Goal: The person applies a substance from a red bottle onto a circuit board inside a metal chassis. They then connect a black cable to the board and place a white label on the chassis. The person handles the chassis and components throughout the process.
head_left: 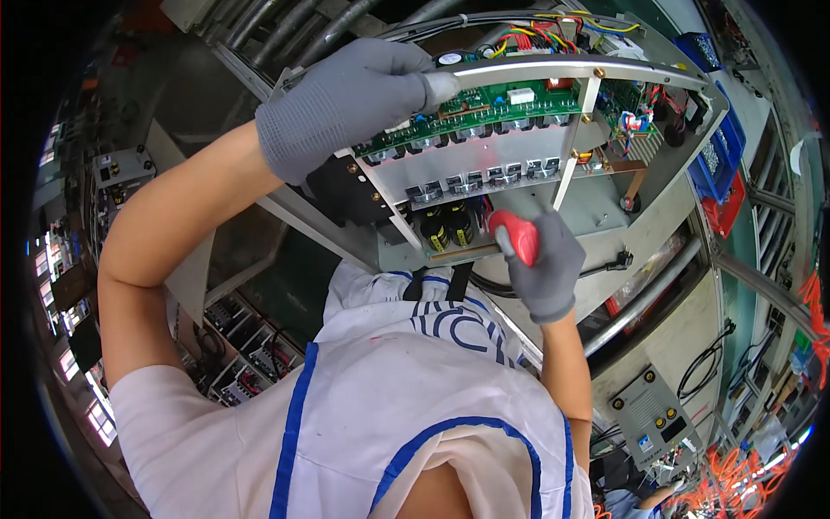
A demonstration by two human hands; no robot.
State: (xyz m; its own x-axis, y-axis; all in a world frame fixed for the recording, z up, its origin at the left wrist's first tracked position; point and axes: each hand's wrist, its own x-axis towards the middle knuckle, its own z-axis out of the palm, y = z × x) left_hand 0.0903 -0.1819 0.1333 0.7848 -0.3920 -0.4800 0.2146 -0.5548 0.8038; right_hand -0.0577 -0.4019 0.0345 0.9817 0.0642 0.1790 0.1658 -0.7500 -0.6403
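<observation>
1. My left hand (350,99), gloved, fingers clamped on the metal frame (553,69) above the green circuit board (484,105).
2. My right hand (543,259), fingers wrapped around a red-handled screwdriver (516,235), sits just below the frame's black capacitors (447,227).

blue bins (724,147) right | grey unit with knobs (650,415) lower right | orange cables (735,484)

A small white rectangular label (521,96) sits on the green circuit board (484,108); a round white sticker (449,59) lies just above the board's left end.
</observation>
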